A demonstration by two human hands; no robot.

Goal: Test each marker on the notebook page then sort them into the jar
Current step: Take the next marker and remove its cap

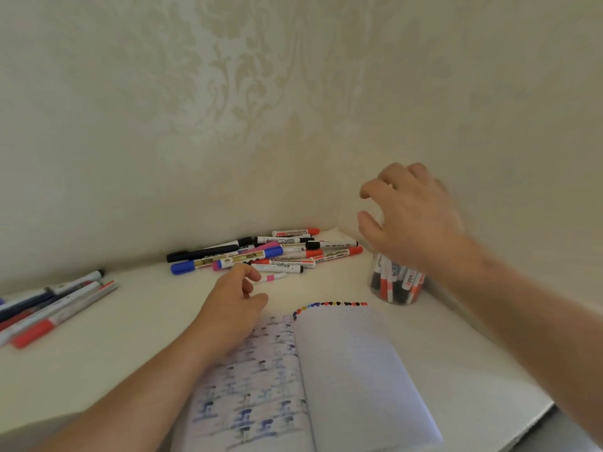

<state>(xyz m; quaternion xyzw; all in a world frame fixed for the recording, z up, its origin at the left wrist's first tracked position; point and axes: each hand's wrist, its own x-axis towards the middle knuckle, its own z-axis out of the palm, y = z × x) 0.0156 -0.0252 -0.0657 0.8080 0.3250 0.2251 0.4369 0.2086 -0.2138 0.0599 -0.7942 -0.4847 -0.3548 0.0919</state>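
An open notebook point(352, 370) lies on the white table, with a row of coloured test marks point(329, 305) along the top of its right page. A clear jar point(396, 282) with several markers stands to the right of it. My right hand point(411, 216) hovers above the jar with loosely spread fingers and holds nothing. My left hand point(235, 301) rests over the notebook's top left corner, fingers loosely curled and empty, just short of a pile of markers point(267, 252) by the wall. A pink-banded marker point(270, 277) lies closest to its fingertips.
A second group of markers point(49, 305) lies at the far left of the table. The patterned wall point(261, 109) forms a corner behind the pile and the jar. The table's edge point(535, 419) runs at the lower right.
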